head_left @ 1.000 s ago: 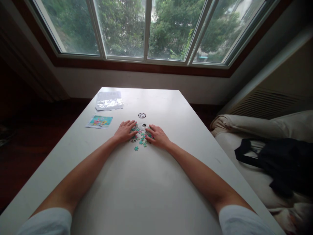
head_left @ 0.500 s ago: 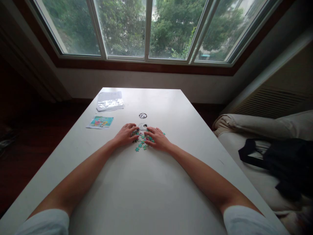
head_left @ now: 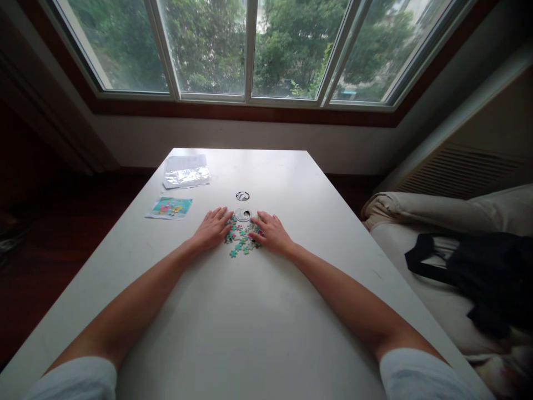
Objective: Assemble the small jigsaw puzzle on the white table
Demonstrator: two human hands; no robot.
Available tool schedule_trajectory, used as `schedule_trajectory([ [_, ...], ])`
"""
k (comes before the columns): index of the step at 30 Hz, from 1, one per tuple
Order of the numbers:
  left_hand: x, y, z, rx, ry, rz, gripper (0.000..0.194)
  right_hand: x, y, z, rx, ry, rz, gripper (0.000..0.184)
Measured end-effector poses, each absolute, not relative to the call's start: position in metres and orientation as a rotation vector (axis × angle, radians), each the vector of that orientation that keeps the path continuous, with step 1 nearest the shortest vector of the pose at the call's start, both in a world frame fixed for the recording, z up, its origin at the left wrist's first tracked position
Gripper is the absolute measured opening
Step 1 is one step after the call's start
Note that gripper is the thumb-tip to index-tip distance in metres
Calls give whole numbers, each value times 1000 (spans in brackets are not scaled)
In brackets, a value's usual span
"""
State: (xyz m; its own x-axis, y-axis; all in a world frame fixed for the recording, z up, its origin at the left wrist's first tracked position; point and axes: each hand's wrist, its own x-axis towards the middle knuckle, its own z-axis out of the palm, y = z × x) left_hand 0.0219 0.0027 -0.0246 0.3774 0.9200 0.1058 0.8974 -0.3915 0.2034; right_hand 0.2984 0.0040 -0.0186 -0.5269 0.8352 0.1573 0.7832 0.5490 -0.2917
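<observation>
A small heap of jigsaw puzzle pieces (head_left: 241, 236), mostly green with some pink and white, lies spread on the white table (head_left: 250, 316). At its left edge rests my left hand (head_left: 211, 228), open, fingers stretched forward and touching the pieces. My right hand (head_left: 272, 232) lies over the right side of the heap, open with fingers apart, hiding some pieces beneath. Just beyond the pieces, between my fingertips, is a round clear and silver disc (head_left: 242, 214). A second, smaller round thing (head_left: 242, 196) with a dark rim sits behind it.
Left of my hands lies a colourful picture sheet (head_left: 170, 208). Farther back is a clear plastic bag (head_left: 187, 171) over white paper. A beige sofa (head_left: 408, 233) with a dark cloth bag (head_left: 478, 272) stands right of the table. A window (head_left: 245, 55) is ahead.
Both hands moved slightly inward around the puzzle pieces, then apart again. The pieces between them shifted a little, and more show now. The sheet and round things stayed in place.
</observation>
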Motion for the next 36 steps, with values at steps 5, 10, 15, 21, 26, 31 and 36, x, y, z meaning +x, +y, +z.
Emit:
schedule_trajectory([
  [5,21,5,-23,2517,1644,458,54,296,-1,-22,-1200,-2583,273,61],
  [10,20,8,-23,2479,1626,561,54,298,0,-21,-1136,-2597,268,56],
  [15,20,9,-26,2447,1651,671,49,297,2,-24,-1117,-2589,259,53],
  [21,20,11,-25,2433,1654,686,48,297,2,-23,-1123,-2585,247,53],
  [26,19,11,-24,2421,1629,657,51,297,1,-20,-1131,-2592,256,52],
  [31,19,10,-24,2505,1529,478,56,294,-6,-17,-1162,-2636,260,67],
  [36,18,8,-26,2558,1510,380,58,285,-18,-14,-1132,-2675,261,74],
])
